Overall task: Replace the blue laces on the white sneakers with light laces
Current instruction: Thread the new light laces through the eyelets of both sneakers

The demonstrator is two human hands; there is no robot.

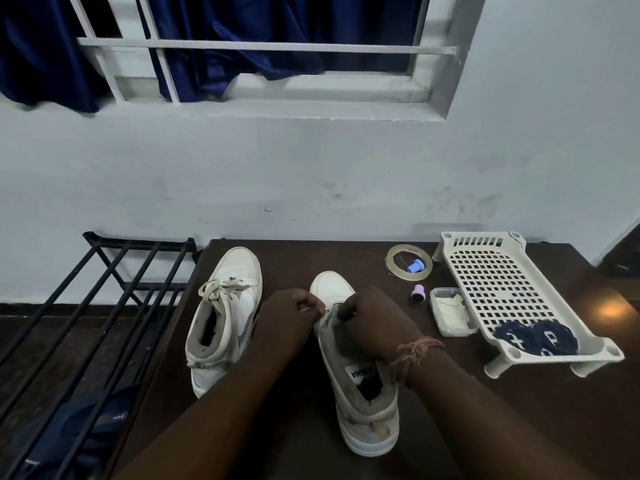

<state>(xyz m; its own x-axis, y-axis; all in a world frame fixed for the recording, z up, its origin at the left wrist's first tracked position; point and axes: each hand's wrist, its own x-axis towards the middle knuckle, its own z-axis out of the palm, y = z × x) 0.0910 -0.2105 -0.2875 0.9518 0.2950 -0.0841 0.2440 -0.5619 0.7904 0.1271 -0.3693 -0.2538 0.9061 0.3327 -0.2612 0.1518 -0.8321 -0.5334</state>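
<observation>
Counter (298, 258) stock, counted:
- White sneakers, 2: left sneaker (225, 317) w/ light laces (221, 287) in; right sneaker (360, 386) under both hands.
- Hands, 2: left hand (287, 320), right hand (374, 323).
- Tape roll (393, 263), 1.
- Small caps, 2: blue cap (415, 265), purple cap (418, 293).
- Small clear box (450, 311), 1.
- White perforated tray (502, 285), 1.
- Blue lace bundles (535, 337), 2, in tray.
- Black rack (104, 289), 1, beside counter.

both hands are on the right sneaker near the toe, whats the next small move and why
Probably pull the light lace through the eyelet and snug it. The left hand pinches its tip while the right hand grips the right sneaker at the lace area. The left sneaker already carries light laces, and the blue laces lie in the white basket.
</observation>
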